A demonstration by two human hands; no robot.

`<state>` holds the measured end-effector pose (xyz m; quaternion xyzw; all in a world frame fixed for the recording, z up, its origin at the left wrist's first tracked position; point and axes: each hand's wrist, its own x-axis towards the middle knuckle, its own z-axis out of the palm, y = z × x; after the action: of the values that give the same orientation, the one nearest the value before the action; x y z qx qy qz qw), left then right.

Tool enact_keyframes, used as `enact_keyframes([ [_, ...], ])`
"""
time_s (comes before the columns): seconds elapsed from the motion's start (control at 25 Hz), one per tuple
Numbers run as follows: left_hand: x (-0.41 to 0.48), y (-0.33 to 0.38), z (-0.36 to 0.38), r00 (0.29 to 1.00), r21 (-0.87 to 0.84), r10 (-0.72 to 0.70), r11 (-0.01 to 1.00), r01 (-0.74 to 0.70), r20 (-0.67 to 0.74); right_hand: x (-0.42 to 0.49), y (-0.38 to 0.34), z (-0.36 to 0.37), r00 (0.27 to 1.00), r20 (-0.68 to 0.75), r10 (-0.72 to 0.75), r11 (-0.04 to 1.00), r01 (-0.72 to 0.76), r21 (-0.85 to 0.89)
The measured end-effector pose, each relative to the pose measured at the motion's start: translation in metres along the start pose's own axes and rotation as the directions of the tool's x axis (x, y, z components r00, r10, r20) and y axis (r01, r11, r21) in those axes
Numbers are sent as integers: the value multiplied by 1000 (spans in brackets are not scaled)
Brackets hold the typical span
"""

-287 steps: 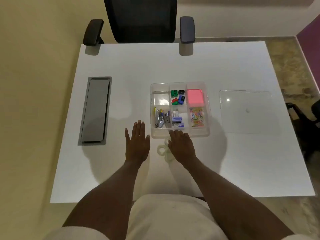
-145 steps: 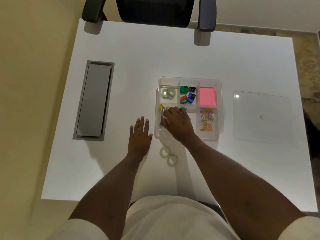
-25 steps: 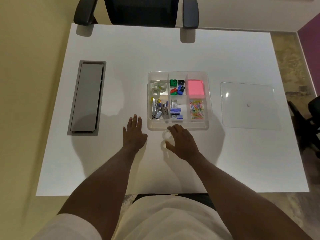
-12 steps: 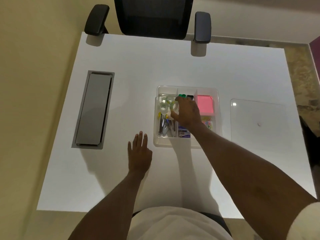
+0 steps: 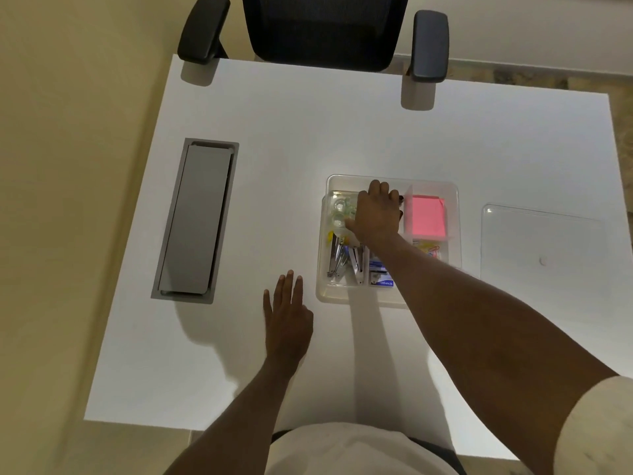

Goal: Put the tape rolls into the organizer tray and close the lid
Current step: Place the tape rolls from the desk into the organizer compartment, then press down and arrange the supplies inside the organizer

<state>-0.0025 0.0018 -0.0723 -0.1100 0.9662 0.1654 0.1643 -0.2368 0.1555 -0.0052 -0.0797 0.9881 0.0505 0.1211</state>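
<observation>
The clear organizer tray (image 5: 455,214) sits at the middle of the white table. Clear tape rolls (image 5: 339,214) lie in its far-left compartment. My right hand (image 5: 375,214) reaches over the tray, palm down, beside that compartment. Its thumb and forefinger hold one more tape roll (image 5: 351,210) at the compartment's right side, low among the others. My left hand (image 5: 287,317) rests flat on the table near the tray's front-left corner, fingers apart and holding nothing. The clear lid (image 5: 541,241) lies flat on the table to the right of the tray.
Pink sticky notes (image 5: 428,216), staplers (image 5: 337,258), staple boxes (image 5: 380,277) and coloured clips (image 5: 432,250) fill the other compartments. A grey cable hatch (image 5: 197,219) is set into the table at the left. A black office chair (image 5: 318,29) stands at the far edge.
My right hand took the last loose tape roll from the table in front of the tray and carried it to the far-left compartment. My left hand has stayed put.
</observation>
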Motion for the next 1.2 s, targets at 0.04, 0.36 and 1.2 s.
enact_keyframes([
  [0.04,1,2,-1,1000,-2,-16,1000,16,-5,2,-1,0,1000,21,14,1000,-14,-1],
  [0.36,54,42,-34,989,-80,-80,994,71,-121,8,4,-5,998,50,-24,999,25,-30],
  [1.2,168,114,-92,991,60,131,990,-131,-8,-6,27,19,998,-11,-70,943,69,324],
])
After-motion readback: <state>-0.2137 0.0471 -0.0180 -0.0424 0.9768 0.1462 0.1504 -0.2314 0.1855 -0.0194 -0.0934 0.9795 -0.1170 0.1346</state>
